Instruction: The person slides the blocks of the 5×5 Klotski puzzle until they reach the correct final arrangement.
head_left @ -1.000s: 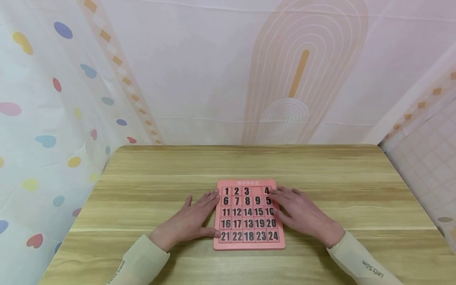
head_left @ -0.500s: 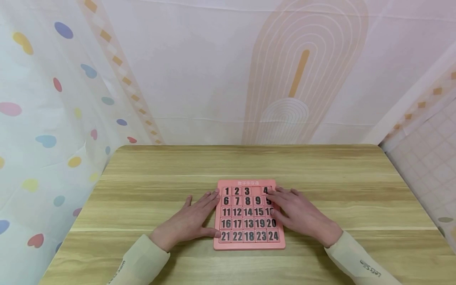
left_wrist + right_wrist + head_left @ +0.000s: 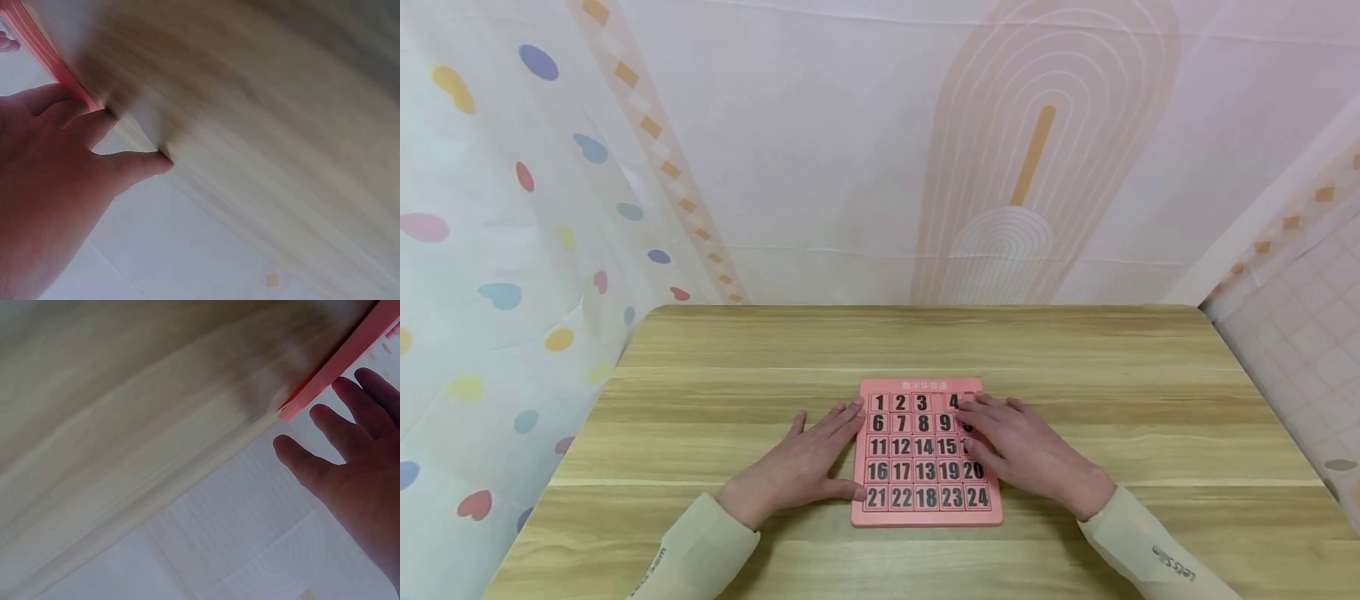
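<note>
Your right hand, fingers loosely straight, is nearer: 4 tile just left of its fingertips. Left hand spread wide, left edge of pink number slide puzzle.

The head view is bright and even; both wrist views are dim, blurred shadows crossing the table.
</note>
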`<state>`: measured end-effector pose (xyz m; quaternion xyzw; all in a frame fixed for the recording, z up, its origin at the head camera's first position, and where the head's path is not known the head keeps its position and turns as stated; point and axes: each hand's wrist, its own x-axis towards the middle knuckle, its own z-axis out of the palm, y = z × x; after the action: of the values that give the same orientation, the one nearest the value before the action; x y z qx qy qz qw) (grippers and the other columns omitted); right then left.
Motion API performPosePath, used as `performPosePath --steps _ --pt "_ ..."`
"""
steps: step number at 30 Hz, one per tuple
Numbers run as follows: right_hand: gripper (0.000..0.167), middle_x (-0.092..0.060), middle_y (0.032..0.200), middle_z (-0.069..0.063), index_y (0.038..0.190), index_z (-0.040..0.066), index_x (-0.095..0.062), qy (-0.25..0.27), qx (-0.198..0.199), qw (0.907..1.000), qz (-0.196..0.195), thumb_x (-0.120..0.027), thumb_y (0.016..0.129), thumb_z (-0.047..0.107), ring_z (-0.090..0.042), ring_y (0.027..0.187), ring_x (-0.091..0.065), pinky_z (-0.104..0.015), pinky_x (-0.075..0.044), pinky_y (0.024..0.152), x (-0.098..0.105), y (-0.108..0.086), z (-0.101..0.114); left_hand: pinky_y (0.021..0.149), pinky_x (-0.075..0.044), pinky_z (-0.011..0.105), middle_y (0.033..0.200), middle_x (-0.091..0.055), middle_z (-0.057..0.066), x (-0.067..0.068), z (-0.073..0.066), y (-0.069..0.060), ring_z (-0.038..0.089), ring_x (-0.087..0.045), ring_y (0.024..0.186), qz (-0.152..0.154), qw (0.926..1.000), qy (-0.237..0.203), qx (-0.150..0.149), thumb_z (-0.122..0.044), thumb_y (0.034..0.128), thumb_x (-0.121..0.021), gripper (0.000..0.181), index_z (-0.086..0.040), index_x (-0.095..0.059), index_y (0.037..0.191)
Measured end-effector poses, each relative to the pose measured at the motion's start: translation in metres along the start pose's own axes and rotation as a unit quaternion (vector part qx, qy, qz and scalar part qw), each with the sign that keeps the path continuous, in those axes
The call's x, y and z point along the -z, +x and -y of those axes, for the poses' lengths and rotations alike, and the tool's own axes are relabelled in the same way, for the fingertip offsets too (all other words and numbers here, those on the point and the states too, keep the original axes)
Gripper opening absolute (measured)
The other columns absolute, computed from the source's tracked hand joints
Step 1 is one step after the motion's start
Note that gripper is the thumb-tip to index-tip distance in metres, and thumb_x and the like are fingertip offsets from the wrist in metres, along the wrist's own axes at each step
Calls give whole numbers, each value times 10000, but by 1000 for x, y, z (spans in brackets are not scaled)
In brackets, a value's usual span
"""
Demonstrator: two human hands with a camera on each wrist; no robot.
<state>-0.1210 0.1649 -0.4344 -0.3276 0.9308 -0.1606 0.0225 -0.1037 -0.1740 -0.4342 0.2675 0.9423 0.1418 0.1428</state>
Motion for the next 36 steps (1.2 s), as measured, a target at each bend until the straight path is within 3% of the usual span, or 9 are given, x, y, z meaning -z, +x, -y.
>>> performPosePath --steps 36 --pt "488 -555 1522 -82 1468 84 -590 17 82 9998 167 -554 1069 362 -337 1463 -434 -653 -319 1174 -1 10 9 1181 -135 745 1712 -193 105 0 1 0 340 -206 1564 -15 10000 -12 -60 -659 867 -703 1049 -31 -322 1615"
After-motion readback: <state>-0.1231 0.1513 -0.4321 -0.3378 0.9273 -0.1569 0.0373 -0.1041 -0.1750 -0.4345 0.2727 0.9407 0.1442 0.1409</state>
